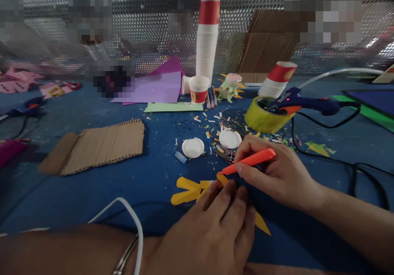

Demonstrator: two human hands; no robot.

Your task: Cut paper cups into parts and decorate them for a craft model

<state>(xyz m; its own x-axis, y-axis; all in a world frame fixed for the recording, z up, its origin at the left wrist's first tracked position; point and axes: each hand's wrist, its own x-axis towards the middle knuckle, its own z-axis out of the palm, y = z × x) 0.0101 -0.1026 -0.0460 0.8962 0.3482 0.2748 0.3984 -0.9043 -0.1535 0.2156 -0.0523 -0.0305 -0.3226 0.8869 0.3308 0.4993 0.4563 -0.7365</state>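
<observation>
An orange marker (pixel 250 161) is gripped in my right hand (pixel 277 168), its tip touching the end of a yellow paper strip. My left hand (pixel 212 225) lies palm down over the yellow paper cutout (pixel 186 191), its fingers stretched out and covering the middle of it. Yellow lobes stick out to the left of the fingers, and a pointed piece shows at the right. Beyond the hands are two white discs (pixel 193 147) and a blue marker cap (pixel 181 157).
Corrugated cardboard (pixel 107 145) lies at the left. A tall cup stack (pixel 207 53) stands behind a single cup (pixel 198 89). At the right, a glue gun (pixel 317 103) rests on yellow tape (pixel 266 117), its black cord trailing. Paper scraps surround the discs. A white cable (pixel 132 213) crosses my left forearm.
</observation>
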